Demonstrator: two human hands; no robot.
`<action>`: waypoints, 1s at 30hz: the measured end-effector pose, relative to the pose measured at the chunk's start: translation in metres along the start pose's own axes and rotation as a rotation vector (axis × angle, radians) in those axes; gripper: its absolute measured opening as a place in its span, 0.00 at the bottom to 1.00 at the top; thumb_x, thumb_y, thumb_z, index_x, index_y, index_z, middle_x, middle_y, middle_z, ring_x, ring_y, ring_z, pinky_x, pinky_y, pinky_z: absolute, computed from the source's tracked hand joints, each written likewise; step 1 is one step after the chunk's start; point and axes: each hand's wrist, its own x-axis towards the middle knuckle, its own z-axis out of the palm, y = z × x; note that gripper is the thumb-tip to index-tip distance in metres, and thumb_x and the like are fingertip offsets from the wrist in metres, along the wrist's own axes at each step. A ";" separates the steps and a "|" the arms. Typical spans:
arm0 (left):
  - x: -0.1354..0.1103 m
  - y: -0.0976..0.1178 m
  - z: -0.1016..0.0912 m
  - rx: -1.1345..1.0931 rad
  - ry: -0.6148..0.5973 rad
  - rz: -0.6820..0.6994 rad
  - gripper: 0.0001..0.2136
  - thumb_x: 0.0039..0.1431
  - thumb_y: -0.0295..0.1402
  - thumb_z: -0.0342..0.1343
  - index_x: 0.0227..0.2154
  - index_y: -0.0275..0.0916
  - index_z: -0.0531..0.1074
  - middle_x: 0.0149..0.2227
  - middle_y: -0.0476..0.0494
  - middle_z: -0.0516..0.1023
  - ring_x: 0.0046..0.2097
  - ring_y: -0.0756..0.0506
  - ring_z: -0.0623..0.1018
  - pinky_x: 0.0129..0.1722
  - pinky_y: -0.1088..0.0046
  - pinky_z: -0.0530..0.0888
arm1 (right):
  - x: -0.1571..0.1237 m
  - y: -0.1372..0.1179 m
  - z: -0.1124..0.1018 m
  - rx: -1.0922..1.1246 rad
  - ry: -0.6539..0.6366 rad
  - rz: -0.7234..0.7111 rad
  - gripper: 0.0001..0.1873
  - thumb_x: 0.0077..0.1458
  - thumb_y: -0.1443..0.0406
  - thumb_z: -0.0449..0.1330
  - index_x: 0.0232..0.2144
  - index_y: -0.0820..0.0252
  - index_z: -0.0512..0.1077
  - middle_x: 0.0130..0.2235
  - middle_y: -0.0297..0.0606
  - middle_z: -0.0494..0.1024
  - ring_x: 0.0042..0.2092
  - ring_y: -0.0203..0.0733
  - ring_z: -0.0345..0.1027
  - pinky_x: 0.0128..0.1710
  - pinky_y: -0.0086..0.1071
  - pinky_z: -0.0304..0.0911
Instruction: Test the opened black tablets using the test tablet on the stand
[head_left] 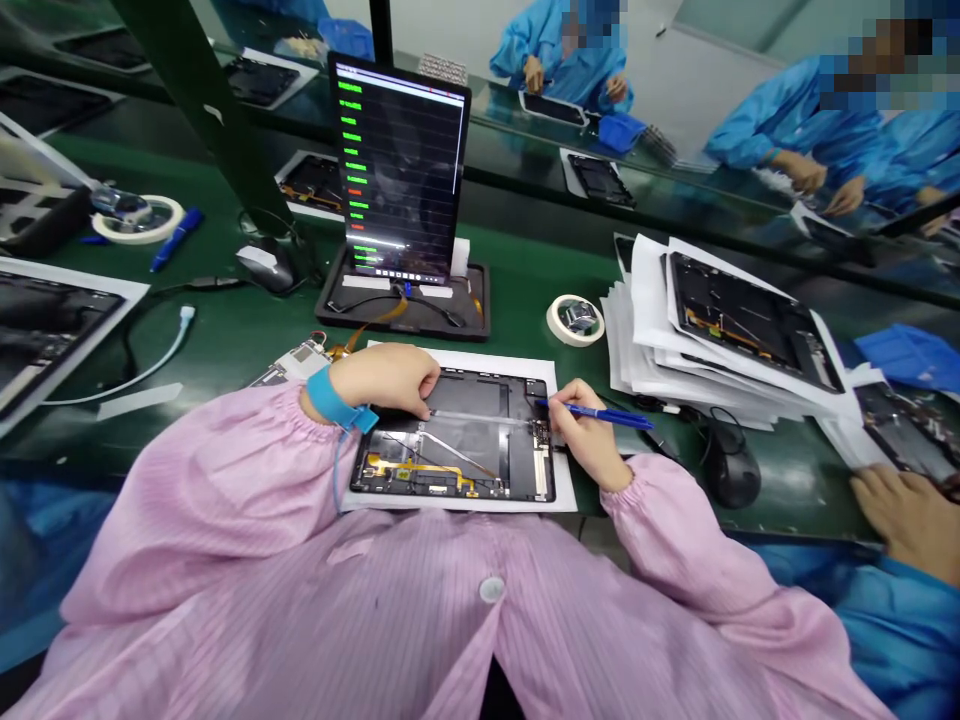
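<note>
An opened tablet housing, black inside with orange flex cables and a small circuit board, lies on a white sheet in front of me. My left hand, with a blue wrist strap, rests over its upper left part. Its fingers are bent and the thumb tip meets the left end of a clear strip running across the housing; what lies under the fingers is hidden. At the right edge, my right hand grips a blue pen, its tip pointing left over the circuit board area.
Behind the housing, a lit tablet screen stands in a black tray. Tape rolls, mice and a paper stack bearing another housing surround me. A co-worker's hand is at right; others sit beyond the shelf.
</note>
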 end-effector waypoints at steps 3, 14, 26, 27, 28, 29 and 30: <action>0.000 -0.001 0.000 -0.022 -0.023 0.014 0.09 0.44 0.39 0.62 0.22 0.40 0.71 0.22 0.51 0.74 0.24 0.50 0.68 0.23 0.74 0.56 | 0.000 0.001 0.001 -0.027 0.010 -0.003 0.10 0.57 0.60 0.57 0.27 0.56 0.62 0.21 0.28 0.66 0.22 0.33 0.60 0.23 0.28 0.56; 0.001 -0.013 -0.003 -0.237 -0.178 0.072 0.06 0.45 0.34 0.55 0.25 0.38 0.75 0.23 0.49 0.76 0.23 0.51 0.71 0.23 0.78 0.62 | 0.015 -0.012 -0.007 -0.118 0.042 -0.132 0.08 0.58 0.59 0.56 0.29 0.56 0.65 0.26 0.31 0.69 0.28 0.37 0.64 0.28 0.30 0.60; 0.003 -0.020 -0.008 -0.340 -0.176 0.221 0.05 0.47 0.32 0.58 0.26 0.38 0.77 0.29 0.48 0.80 0.31 0.50 0.75 0.32 0.78 0.66 | 0.117 -0.032 0.015 -0.820 -0.019 -0.449 0.27 0.57 0.71 0.48 0.59 0.68 0.59 0.54 0.53 0.69 0.54 0.51 0.64 0.52 0.43 0.63; 0.003 -0.021 -0.008 -0.354 -0.179 0.224 0.05 0.47 0.32 0.58 0.26 0.38 0.77 0.29 0.48 0.80 0.32 0.50 0.75 0.32 0.78 0.66 | 0.121 -0.033 0.013 -0.873 0.023 -0.452 0.30 0.56 0.72 0.47 0.62 0.70 0.55 0.58 0.55 0.65 0.57 0.52 0.62 0.52 0.43 0.63; 0.003 -0.022 -0.008 -0.364 -0.180 0.228 0.05 0.47 0.32 0.58 0.26 0.38 0.77 0.28 0.48 0.80 0.31 0.50 0.75 0.32 0.78 0.66 | 0.123 -0.033 0.009 -0.923 0.085 -0.449 0.32 0.55 0.72 0.47 0.63 0.72 0.53 0.61 0.56 0.61 0.59 0.54 0.59 0.53 0.44 0.62; 0.004 -0.023 -0.008 -0.371 -0.182 0.233 0.05 0.47 0.32 0.58 0.26 0.38 0.77 0.28 0.48 0.80 0.31 0.50 0.74 0.31 0.78 0.66 | 0.123 -0.033 0.005 -0.969 0.158 -0.431 0.31 0.55 0.71 0.48 0.62 0.73 0.54 0.61 0.58 0.60 0.59 0.56 0.59 0.52 0.46 0.62; 0.004 -0.025 -0.008 -0.375 -0.183 0.242 0.05 0.48 0.32 0.58 0.26 0.37 0.77 0.29 0.48 0.80 0.32 0.50 0.74 0.31 0.79 0.66 | 0.122 -0.032 -0.001 -1.006 0.222 -0.393 0.28 0.56 0.70 0.49 0.59 0.74 0.58 0.59 0.60 0.63 0.57 0.59 0.60 0.51 0.48 0.62</action>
